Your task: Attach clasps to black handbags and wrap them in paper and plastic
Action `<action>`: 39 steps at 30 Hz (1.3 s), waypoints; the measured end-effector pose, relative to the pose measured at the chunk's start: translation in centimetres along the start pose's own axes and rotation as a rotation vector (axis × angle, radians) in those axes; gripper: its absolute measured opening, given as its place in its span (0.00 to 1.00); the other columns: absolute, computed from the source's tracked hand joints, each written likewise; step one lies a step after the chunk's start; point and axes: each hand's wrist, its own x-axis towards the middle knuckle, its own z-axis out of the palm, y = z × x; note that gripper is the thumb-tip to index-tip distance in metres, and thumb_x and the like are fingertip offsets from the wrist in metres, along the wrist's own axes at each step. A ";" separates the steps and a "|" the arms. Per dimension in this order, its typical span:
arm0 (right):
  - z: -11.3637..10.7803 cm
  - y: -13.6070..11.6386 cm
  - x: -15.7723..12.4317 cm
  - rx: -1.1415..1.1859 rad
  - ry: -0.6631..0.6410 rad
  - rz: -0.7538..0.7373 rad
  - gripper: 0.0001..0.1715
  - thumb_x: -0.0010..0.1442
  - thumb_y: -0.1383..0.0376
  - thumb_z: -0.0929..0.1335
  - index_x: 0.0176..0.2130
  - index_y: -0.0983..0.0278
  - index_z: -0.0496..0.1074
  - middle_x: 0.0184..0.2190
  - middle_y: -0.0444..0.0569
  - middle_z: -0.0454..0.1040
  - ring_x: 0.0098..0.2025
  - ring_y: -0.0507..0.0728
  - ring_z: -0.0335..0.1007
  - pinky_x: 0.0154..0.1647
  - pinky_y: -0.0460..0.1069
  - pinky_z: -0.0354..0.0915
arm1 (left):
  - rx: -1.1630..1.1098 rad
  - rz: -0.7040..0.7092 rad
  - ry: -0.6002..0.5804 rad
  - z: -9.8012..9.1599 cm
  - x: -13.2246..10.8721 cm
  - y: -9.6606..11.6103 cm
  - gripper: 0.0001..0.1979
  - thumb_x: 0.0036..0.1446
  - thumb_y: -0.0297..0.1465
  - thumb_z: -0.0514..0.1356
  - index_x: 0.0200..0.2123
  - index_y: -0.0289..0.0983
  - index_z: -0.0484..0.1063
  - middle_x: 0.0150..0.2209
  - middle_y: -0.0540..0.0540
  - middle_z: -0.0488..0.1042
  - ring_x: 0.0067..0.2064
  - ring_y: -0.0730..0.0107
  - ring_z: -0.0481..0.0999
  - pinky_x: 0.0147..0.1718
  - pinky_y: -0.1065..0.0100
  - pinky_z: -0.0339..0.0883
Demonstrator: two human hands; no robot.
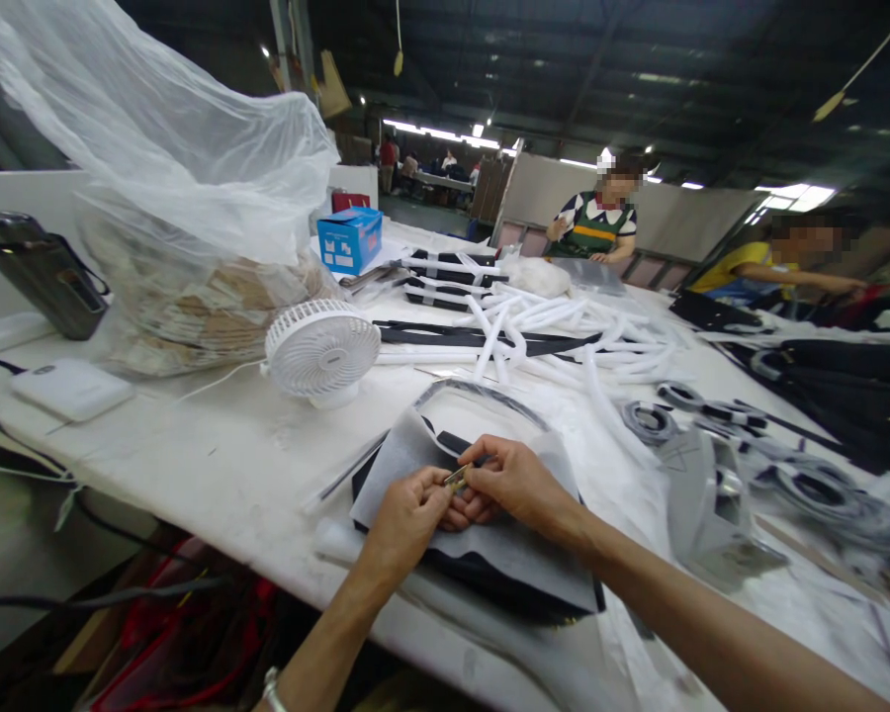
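My left hand (411,514) and my right hand (500,480) meet over a black bag (489,583) lying on the table. Between their fingertips is a small gold-coloured metal piece (458,479), pinched from both sides; its exact kind is too small to make out. A sheet of whitish wrapping (393,470) covers much of the bag beneath my hands. Behind them the bag's handle (482,388), wrapped in clear film, arches up. A black strip (452,442) shows just beyond my fingers.
A white fan (322,351) stands left, before a plastic sack of brown pieces (193,297). White wrapped tubes (549,321) lie behind. A tape dispenser (701,494) and coiled straps (823,489) are at right. One co-worker (597,222) stands across the table; another (771,262) is farther right.
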 end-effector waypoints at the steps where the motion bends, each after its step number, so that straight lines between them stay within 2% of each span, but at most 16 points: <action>1: 0.1 0.1 0.0 0.009 -0.002 -0.003 0.09 0.52 0.67 0.67 0.37 0.63 0.69 0.20 0.42 0.74 0.21 0.55 0.73 0.21 0.46 0.70 | 0.021 0.010 0.019 0.1 -0.1 0.1 0.13 0.55 0.38 0.57 0.36 0.34 0.72 0.26 0.47 0.78 0.28 0.67 0.79 0.30 0.69 0.72; 9: 0.5 -0.2 -0.8 0.092 -0.020 0.013 0.10 0.52 0.66 0.68 0.37 0.64 0.67 0.19 0.43 0.74 0.21 0.55 0.73 0.22 0.47 0.72 | 0.123 0.054 0.114 0.7 -0.5 0.2 0.11 0.57 0.38 0.55 0.32 0.36 0.70 0.24 0.48 0.77 0.26 0.65 0.78 0.28 0.68 0.72; 15: 0.9 -0.5 -0.9 0.109 -0.019 0.025 0.09 0.52 0.67 0.68 0.37 0.63 0.67 0.19 0.43 0.74 0.21 0.55 0.74 0.21 0.48 0.72 | 0.083 0.047 0.157 0.9 -0.5 0.4 0.10 0.57 0.36 0.55 0.29 0.36 0.69 0.21 0.51 0.75 0.22 0.69 0.76 0.24 0.71 0.69; 19: 1.2 -0.9 -1.3 0.138 -0.018 0.046 0.09 0.52 0.66 0.68 0.36 0.63 0.66 0.18 0.43 0.74 0.20 0.55 0.73 0.21 0.47 0.71 | 0.082 0.057 0.185 1.0 -0.2 0.3 0.13 0.57 0.38 0.57 0.25 0.36 0.67 0.19 0.52 0.73 0.19 0.72 0.74 0.20 0.74 0.66; 22: 1.0 -1.0 -1.5 0.159 -0.044 0.035 0.09 0.52 0.66 0.68 0.36 0.64 0.66 0.18 0.43 0.74 0.20 0.55 0.72 0.21 0.47 0.71 | 0.052 0.048 0.150 0.7 0.2 -0.1 0.17 0.57 0.44 0.58 0.26 0.36 0.68 0.19 0.51 0.73 0.19 0.70 0.74 0.20 0.73 0.66; 25: 0.7 -1.0 -1.5 0.123 -0.041 0.018 0.09 0.52 0.66 0.68 0.37 0.64 0.68 0.18 0.42 0.73 0.20 0.54 0.71 0.21 0.46 0.69 | -0.029 0.018 0.064 0.2 0.4 -0.3 0.23 0.59 0.50 0.53 0.29 0.35 0.71 0.22 0.47 0.76 0.21 0.67 0.76 0.22 0.69 0.71; 27: 0.4 -0.9 -1.3 0.068 -0.012 0.007 0.10 0.53 0.66 0.67 0.39 0.64 0.71 0.19 0.42 0.74 0.20 0.54 0.71 0.21 0.46 0.68 | -0.092 0.003 -0.002 -0.1 0.3 -0.3 0.25 0.60 0.51 0.51 0.32 0.34 0.72 0.26 0.45 0.78 0.24 0.65 0.78 0.26 0.67 0.74; 29: 0.2 -0.9 -1.2 -0.016 0.018 -0.031 0.13 0.55 0.66 0.67 0.42 0.63 0.73 0.24 0.43 0.76 0.21 0.53 0.71 0.22 0.46 0.67 | -0.127 -0.020 -0.049 -0.3 0.2 -0.2 0.22 0.59 0.48 0.55 0.36 0.34 0.73 0.30 0.43 0.80 0.28 0.65 0.80 0.30 0.67 0.75; 31: -0.1 -1.2 -1.3 -0.197 0.073 -0.139 0.14 0.57 0.66 0.67 0.44 0.61 0.75 0.27 0.43 0.77 0.24 0.53 0.72 0.25 0.46 0.66 | -0.129 -0.042 -0.054 -0.3 0.1 -0.1 0.18 0.56 0.43 0.59 0.38 0.33 0.73 0.32 0.43 0.80 0.31 0.65 0.81 0.33 0.68 0.75; 34: -0.3 -1.8 -1.9 -0.596 0.206 -0.401 0.10 0.59 0.69 0.68 0.41 0.61 0.77 0.31 0.44 0.77 0.32 0.54 0.73 0.35 0.47 0.65 | -0.131 -0.052 -0.029 -0.1 0.1 -0.2 0.17 0.55 0.41 0.61 0.39 0.32 0.73 0.32 0.42 0.80 0.32 0.64 0.81 0.35 0.68 0.75; 36: -0.1 -2.3 -2.6 -0.811 0.238 -0.514 0.09 0.61 0.71 0.67 0.38 0.62 0.77 0.33 0.46 0.76 0.36 0.54 0.73 0.38 0.47 0.64 | -0.137 -0.040 -0.026 0.0 0.2 -0.3 0.18 0.55 0.41 0.60 0.40 0.32 0.73 0.32 0.43 0.80 0.33 0.63 0.81 0.37 0.66 0.75; 39: 0.9 -3.0 -3.6 -1.079 0.197 -0.476 0.09 0.64 0.69 0.66 0.36 0.63 0.77 0.34 0.48 0.75 0.35 0.54 0.72 0.36 0.47 0.62 | -0.150 0.015 -0.058 0.2 0.1 -0.3 0.16 0.56 0.41 0.60 0.39 0.33 0.74 0.35 0.43 0.80 0.35 0.63 0.81 0.39 0.65 0.75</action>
